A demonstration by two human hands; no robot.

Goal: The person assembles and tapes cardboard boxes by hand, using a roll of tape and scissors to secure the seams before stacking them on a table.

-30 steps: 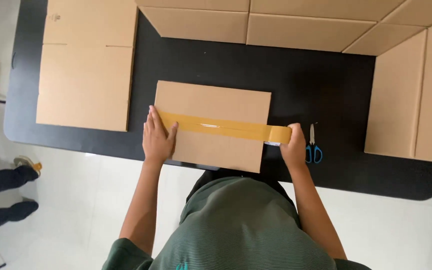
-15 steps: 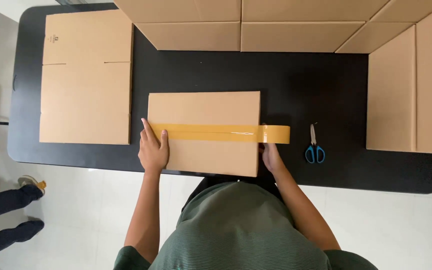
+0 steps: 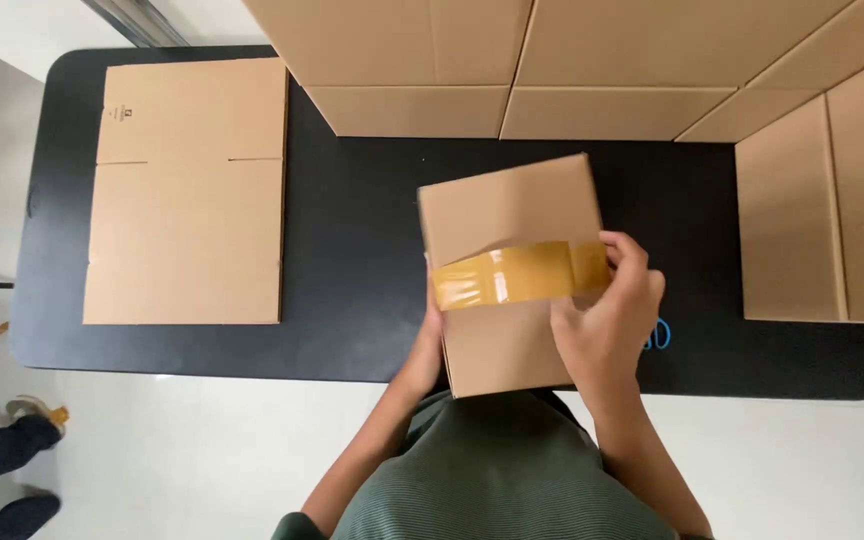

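At frame centre, the right hand (image 3: 607, 325) curls around the taped box (image 3: 512, 270); the left hand (image 3: 430, 335) grips its left edge, mostly hidden.

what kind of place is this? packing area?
Likely a box-packing station. A black table carries a flattened cardboard box and more cardboard sheets, and both hands, the right hand most visible, hold a small box sealed with brown tape.

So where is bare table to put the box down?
Widest bare table lies between the flat sheet and the box. A narrower strip runs between the box and the right cardboard. By the right hand, scissors crowd it.
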